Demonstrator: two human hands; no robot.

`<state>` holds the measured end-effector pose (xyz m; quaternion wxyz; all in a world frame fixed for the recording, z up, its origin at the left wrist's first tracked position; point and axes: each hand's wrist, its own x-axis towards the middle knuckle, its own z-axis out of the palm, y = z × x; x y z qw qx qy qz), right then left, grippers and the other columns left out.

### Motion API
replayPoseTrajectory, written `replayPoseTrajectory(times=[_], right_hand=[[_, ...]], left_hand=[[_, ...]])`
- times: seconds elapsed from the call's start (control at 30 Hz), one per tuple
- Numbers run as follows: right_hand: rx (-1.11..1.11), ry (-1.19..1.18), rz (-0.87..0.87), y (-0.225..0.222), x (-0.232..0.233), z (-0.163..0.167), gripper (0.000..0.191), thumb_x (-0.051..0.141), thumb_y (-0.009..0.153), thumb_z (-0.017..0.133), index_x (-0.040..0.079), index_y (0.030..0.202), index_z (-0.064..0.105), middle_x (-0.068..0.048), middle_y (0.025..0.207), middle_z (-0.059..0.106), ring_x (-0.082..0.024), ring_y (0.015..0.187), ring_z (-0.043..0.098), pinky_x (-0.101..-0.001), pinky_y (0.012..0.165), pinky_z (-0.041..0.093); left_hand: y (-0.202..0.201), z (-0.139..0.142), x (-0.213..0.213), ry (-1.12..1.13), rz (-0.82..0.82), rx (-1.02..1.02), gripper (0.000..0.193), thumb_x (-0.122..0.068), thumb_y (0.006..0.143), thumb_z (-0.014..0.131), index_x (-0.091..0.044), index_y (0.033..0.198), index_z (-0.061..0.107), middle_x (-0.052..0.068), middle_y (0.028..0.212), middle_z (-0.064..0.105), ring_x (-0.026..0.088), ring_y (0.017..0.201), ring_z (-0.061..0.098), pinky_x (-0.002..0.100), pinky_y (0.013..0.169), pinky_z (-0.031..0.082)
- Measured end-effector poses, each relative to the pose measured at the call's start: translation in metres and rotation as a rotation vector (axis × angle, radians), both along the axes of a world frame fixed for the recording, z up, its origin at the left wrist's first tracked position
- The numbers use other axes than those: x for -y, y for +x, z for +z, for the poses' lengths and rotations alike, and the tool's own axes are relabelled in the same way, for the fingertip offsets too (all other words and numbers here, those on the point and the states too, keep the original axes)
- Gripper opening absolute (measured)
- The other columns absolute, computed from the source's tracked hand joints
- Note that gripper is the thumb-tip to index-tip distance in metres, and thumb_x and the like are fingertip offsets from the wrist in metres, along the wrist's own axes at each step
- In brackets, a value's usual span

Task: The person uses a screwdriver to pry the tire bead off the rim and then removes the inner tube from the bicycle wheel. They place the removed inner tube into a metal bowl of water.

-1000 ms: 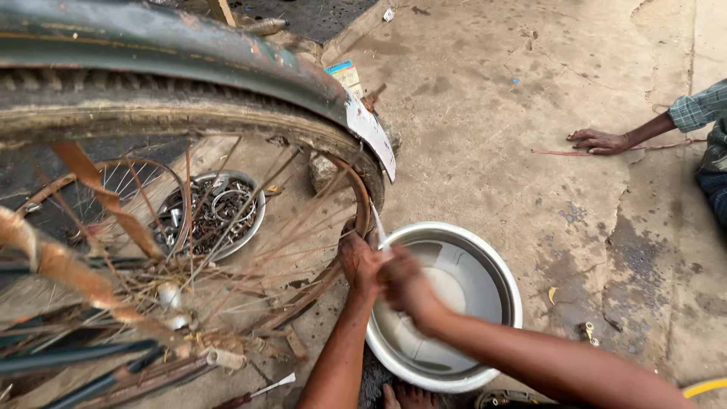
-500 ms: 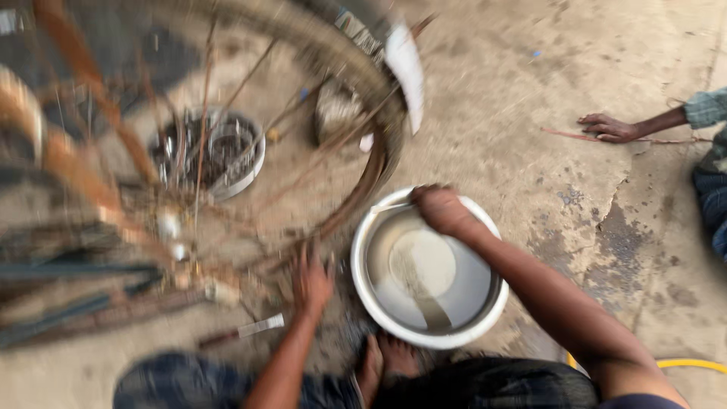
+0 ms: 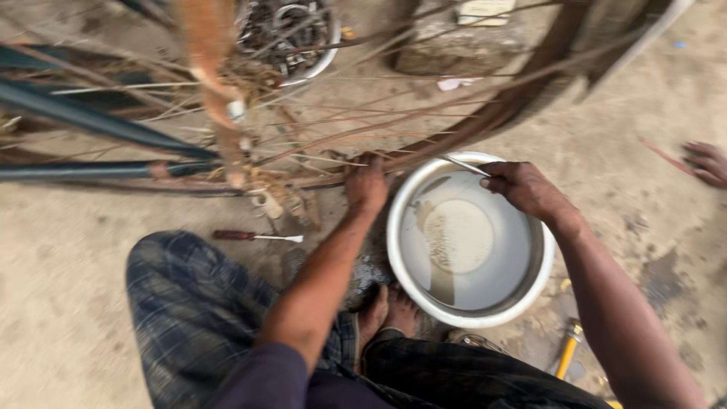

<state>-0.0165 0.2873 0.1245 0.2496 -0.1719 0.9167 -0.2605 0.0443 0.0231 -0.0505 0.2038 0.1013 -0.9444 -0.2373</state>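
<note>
A rusty bicycle wheel (image 3: 485,121) with bent spokes stands before me on the concrete. My left hand (image 3: 366,185) grips its rim low down, next to a white metal basin (image 3: 401,257) of cloudy water. My right hand (image 3: 526,189) hovers over the basin's far edge, fingers closed on a thin metal tool (image 3: 463,165) that points toward the wheel. My knees and bare feet (image 3: 386,310) are below the basin.
A screwdriver with a dark red handle (image 3: 254,237) lies on the ground left of my arm. A bowl of metal parts (image 3: 291,34) sits behind the spokes. Another person's hand (image 3: 706,163) rests on the ground at far right. A yellow-handled tool (image 3: 566,352) lies by the basin.
The view has dropped and moved closer. My left hand went from the spokes to the rim by the basin. My right hand shifted along the basin's far edge, now holding a thin tool.
</note>
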Motion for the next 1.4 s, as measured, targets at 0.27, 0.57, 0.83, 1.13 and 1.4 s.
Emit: replayPoseTrajectory(times=[0.27, 0.57, 0.83, 1.13, 1.4], right_hand=[[1.071, -0.762, -0.325, 0.117, 0.104, 0.0, 0.021, 0.009, 0.094, 0.056, 0.004, 0.115, 0.059, -0.015, 0.088, 0.071, -0.028, 0.077, 0.07, -0.0411, 0.074, 0.061], [0.629, -0.056, 0.382, 0.122, 0.104, -0.002, 0.023, 0.006, 0.095, 0.061, 0.001, 0.117, 0.063, -0.007, 0.087, 0.063, -0.016, 0.073, 0.062, -0.0349, 0.069, 0.056], [0.979, -0.177, 0.239, 0.165, 0.065, -0.044, 0.073, 0.036, 0.097, 0.06, 0.019, 0.159, 0.026, -0.015, 0.145, 0.056, -0.027, 0.127, 0.058, -0.0457, 0.11, 0.048], [-0.192, 0.357, 0.172, 0.046, 0.041, -0.001, 0.075, 0.049, 0.09, 0.075, 0.004, 0.144, 0.048, -0.021, 0.133, 0.064, -0.034, 0.126, 0.06, -0.0426, 0.108, 0.045], [-0.344, -0.536, -0.286, 0.021, 0.063, 0.099, 0.053, 0.022, 0.096, 0.077, 0.0, 0.138, 0.053, -0.017, 0.128, 0.07, -0.022, 0.116, 0.067, -0.0324, 0.105, 0.053]], left_hand=[[0.003, 0.025, 0.002, 0.181, -0.073, 0.328, 0.089, -0.059, 0.078, 0.079, -0.011, 0.145, 0.045, 0.013, 0.13, 0.062, 0.032, 0.129, 0.052, 0.059, 0.116, 0.028], [0.015, 0.022, 0.028, 0.234, -0.328, 0.281, 0.097, -0.051, 0.088, 0.075, -0.011, 0.161, 0.025, 0.023, 0.159, 0.041, 0.04, 0.145, 0.036, 0.063, 0.119, 0.016], [0.087, 0.03, 0.009, 1.486, 0.256, 0.178, 0.046, -0.038, 0.102, 0.061, -0.004, 0.132, 0.066, 0.023, 0.116, 0.072, 0.037, 0.097, 0.064, 0.05, 0.088, 0.054], [0.019, 0.041, 0.009, 2.826, 0.24, -0.446, 0.059, -0.052, 0.096, 0.061, -0.01, 0.137, 0.058, 0.011, 0.137, 0.064, 0.031, 0.126, 0.061, 0.052, 0.104, 0.054], [0.039, 0.079, 0.009, 2.556, 0.665, -0.206, 0.053, -0.053, 0.091, 0.074, -0.015, 0.127, 0.063, 0.006, 0.12, 0.062, 0.027, 0.111, 0.057, 0.047, 0.093, 0.054]])
